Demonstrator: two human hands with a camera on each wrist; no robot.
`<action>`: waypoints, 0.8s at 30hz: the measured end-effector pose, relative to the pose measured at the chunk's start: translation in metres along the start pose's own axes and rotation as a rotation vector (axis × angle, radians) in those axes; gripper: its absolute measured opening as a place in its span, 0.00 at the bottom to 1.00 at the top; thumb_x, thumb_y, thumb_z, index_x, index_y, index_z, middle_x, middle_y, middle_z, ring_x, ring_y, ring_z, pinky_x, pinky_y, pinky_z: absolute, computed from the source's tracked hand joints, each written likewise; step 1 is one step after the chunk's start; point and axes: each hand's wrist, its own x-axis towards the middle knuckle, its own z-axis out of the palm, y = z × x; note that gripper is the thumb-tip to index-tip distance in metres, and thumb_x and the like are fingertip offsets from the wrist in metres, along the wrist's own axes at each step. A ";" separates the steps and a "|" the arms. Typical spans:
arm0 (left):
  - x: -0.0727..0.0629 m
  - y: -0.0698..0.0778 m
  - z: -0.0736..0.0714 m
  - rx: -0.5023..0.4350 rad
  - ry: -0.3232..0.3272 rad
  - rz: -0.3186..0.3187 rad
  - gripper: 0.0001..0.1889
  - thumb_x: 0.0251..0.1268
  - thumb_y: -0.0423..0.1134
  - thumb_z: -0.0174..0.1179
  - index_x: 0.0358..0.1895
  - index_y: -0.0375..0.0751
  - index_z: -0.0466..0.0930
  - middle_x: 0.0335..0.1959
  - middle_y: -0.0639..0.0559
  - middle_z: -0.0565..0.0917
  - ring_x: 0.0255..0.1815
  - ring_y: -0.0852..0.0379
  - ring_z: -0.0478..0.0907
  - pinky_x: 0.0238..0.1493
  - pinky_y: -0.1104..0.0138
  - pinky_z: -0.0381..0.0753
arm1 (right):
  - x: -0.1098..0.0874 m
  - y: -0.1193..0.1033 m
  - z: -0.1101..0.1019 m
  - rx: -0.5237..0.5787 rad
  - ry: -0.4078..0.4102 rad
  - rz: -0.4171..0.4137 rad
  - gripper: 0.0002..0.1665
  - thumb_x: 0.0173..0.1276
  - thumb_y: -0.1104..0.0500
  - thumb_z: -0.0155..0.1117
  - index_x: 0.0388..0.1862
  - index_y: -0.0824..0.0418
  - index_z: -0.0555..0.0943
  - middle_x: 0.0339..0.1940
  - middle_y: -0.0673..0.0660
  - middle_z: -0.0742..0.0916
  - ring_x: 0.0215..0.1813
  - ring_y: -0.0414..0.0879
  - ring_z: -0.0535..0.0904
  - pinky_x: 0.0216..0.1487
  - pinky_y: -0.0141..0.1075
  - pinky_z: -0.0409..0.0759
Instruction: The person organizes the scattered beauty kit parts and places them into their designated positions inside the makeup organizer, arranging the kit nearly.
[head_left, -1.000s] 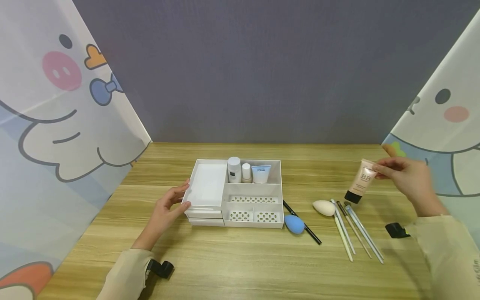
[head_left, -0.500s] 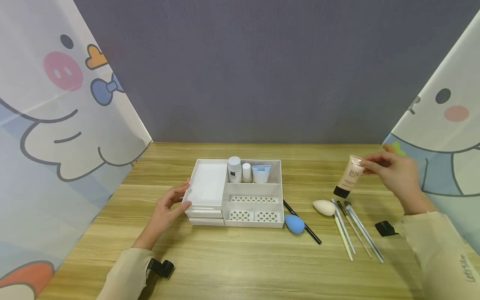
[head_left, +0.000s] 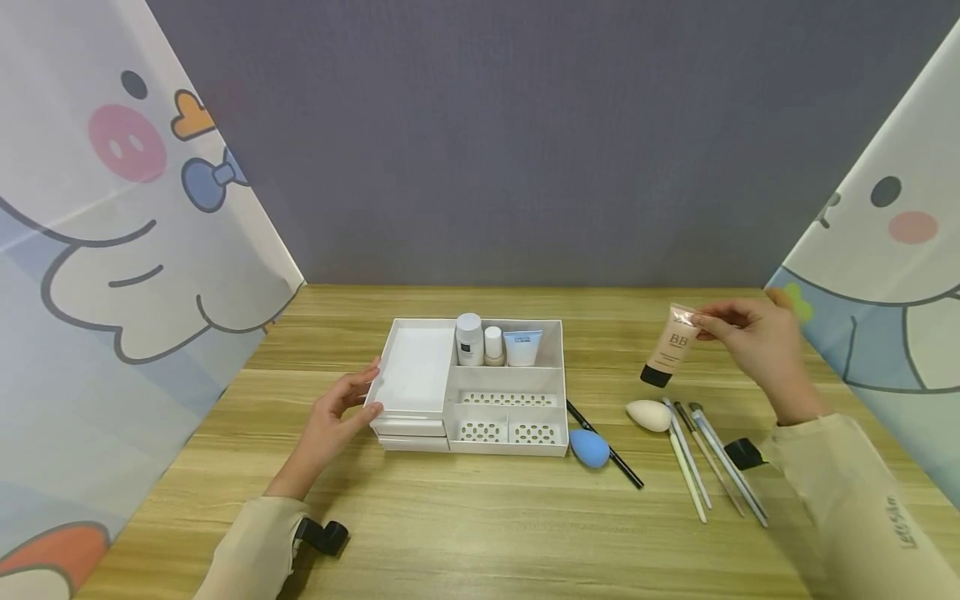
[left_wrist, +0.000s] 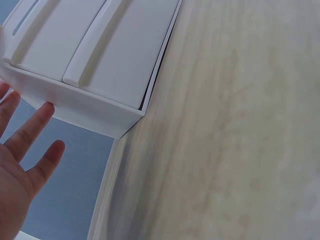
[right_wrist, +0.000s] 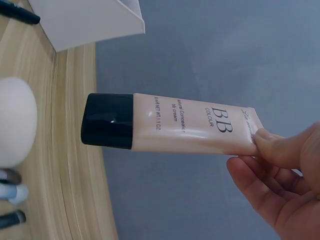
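My right hand pinches the flat end of a pinkish BB cream tube, its black cap pointing down. In the right wrist view the thumb and fingers grip the tube at its crimped end. At the left side of a white organizer rests my left hand, fingers spread along its edge. Up close in the left wrist view, the fingers of that hand lie by the organizer's side wall. The organizer's back compartment holds a white bottle, a small white-capped bottle and a light blue tube.
Right of the organizer, a blue makeup sponge lies against a black pencil. Farther right are a cream makeup sponge and several makeup brushes. A grey panel stands behind the wooden table.
My right hand has moved left with the BB cream tube, which now hangs behind the cream sponge. The left hand has stayed at the organizer.
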 end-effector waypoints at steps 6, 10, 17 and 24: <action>0.000 0.001 0.000 -0.005 0.001 -0.004 0.23 0.61 0.17 0.59 0.61 0.26 0.73 0.69 0.34 0.69 0.57 0.70 0.76 0.54 0.77 0.73 | 0.000 -0.009 0.012 0.074 0.032 0.011 0.08 0.64 0.71 0.69 0.39 0.78 0.83 0.24 0.25 0.80 0.24 0.24 0.79 0.35 0.18 0.77; 0.000 0.000 0.000 -0.008 0.004 -0.003 0.23 0.61 0.17 0.59 0.61 0.25 0.73 0.70 0.35 0.69 0.57 0.69 0.76 0.54 0.77 0.73 | 0.001 -0.013 0.020 0.123 0.054 -0.009 0.08 0.64 0.72 0.69 0.39 0.79 0.83 0.24 0.26 0.81 0.25 0.26 0.80 0.28 0.20 0.77; 0.000 0.000 0.000 -0.012 0.006 0.010 0.23 0.60 0.17 0.59 0.60 0.24 0.73 0.70 0.37 0.69 0.57 0.69 0.76 0.54 0.77 0.73 | 0.001 -0.023 0.031 0.135 0.083 -0.063 0.07 0.63 0.71 0.70 0.39 0.75 0.85 0.27 0.32 0.83 0.26 0.29 0.81 0.28 0.20 0.77; 0.000 -0.001 0.000 -0.006 0.007 0.012 0.23 0.60 0.16 0.59 0.61 0.24 0.73 0.70 0.38 0.70 0.57 0.69 0.76 0.54 0.77 0.73 | 0.001 -0.033 0.040 0.109 0.114 -0.105 0.07 0.62 0.69 0.72 0.38 0.72 0.86 0.28 0.46 0.87 0.27 0.28 0.81 0.24 0.21 0.73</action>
